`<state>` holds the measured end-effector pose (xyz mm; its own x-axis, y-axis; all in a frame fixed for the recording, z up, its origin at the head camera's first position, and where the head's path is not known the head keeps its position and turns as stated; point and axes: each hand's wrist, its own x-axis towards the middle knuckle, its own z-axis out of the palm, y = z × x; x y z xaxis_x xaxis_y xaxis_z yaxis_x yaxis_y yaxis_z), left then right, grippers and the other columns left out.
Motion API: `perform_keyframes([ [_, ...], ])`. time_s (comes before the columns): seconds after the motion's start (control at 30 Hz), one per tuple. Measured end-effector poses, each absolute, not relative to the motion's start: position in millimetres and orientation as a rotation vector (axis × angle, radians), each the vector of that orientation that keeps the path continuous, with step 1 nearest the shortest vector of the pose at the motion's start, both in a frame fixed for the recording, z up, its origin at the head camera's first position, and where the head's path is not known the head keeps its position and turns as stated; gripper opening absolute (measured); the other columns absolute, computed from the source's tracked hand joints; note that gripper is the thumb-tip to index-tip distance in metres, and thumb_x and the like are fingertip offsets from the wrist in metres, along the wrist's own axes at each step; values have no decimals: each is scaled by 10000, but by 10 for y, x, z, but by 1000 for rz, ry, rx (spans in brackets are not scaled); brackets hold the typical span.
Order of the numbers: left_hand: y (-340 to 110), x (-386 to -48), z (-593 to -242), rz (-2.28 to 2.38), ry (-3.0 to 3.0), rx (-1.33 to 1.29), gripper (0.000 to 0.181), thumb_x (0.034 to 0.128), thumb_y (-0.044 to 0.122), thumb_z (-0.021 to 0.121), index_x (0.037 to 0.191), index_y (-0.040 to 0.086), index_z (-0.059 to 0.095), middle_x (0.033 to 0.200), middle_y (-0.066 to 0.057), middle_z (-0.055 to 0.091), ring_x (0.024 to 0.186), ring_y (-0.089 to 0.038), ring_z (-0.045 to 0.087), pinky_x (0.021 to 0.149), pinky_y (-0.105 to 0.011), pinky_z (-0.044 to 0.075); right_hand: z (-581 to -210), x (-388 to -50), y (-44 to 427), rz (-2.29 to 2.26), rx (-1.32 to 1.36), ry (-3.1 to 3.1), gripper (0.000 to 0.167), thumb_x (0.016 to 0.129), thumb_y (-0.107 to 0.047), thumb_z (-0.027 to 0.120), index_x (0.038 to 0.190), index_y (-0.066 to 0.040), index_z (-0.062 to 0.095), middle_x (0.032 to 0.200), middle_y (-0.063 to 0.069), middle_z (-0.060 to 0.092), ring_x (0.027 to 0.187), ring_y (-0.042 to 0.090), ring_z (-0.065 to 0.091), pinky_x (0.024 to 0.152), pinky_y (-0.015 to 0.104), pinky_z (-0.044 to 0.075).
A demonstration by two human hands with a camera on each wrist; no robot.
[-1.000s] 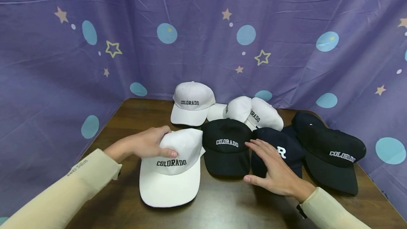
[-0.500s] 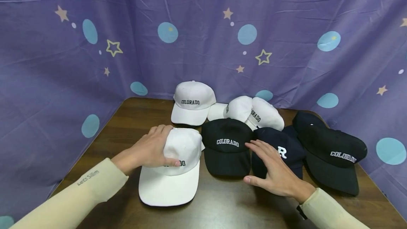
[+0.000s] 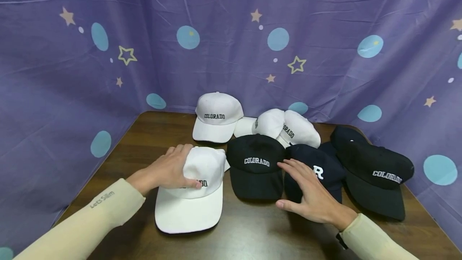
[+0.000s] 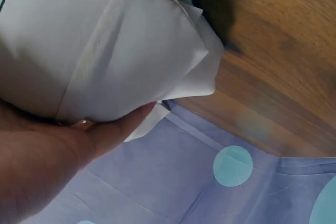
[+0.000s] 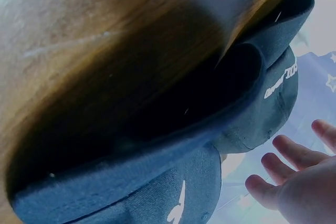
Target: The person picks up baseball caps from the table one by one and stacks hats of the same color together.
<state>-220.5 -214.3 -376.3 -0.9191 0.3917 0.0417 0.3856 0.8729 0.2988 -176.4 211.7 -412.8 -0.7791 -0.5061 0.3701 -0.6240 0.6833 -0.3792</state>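
At the front left of the table, a white baseball cap (image 3: 193, 208) faces forward, its black lettering partly covered by my left thumb. My left hand (image 3: 171, 171) grips its crown from the side; in the left wrist view the cap (image 4: 131, 51) fills the upper left. Right of it sits a black COLORADO cap (image 3: 256, 171). My right hand (image 3: 310, 196) hovers, fingers spread, in front of a navy cap with a white R (image 3: 317, 171), hiding part of it. In the right wrist view the fingers (image 5: 275, 174) are apart from the dark caps.
Behind stand several white caps: one COLORADO cap (image 3: 218, 115) at the back left, others (image 3: 299, 129) overlapping toward the middle. A black COLORADO cap (image 3: 379, 179) and a dark cap (image 3: 344, 137) lie at the right. A purple patterned curtain (image 3: 231, 51) backs the brown table (image 3: 252, 232).
My left hand has shifted on the crown, its thumb now covering part of the lettering, and the white cap has moved slightly left. My right hand has stayed in place.
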Motion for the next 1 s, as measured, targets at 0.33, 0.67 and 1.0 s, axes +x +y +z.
perform_keyframes([
  [0.33,-2220,-2206,-3757,484,3023,633,1119,658,689,865,1475,86,395,1355,-160,521,1149,-364,486,896,-536,499,-4125,-1765,2095,720,899,-2663,940,801,-570,818,1583,-314,365,1602,102,384,1490,375,291,1120,682,265],
  [0.67,-2175,-2190,-3702,540,3095,679,1256,612,765,840,1523,46,361,1481,-178,482,1328,-405,444,1099,-608,372,-4091,-1795,2069,702,882,-2670,845,863,-538,774,1576,-313,378,1605,104,381,1490,384,287,1120,693,251],
  [1.0,-2013,-2125,-3638,651,3175,864,1182,649,694,863,1505,19,406,1511,-178,452,1427,-391,361,1191,-590,245,-4021,-1880,2055,699,862,-2639,763,895,-496,761,1547,-265,439,1575,102,420,1472,389,316,1129,662,263],
])
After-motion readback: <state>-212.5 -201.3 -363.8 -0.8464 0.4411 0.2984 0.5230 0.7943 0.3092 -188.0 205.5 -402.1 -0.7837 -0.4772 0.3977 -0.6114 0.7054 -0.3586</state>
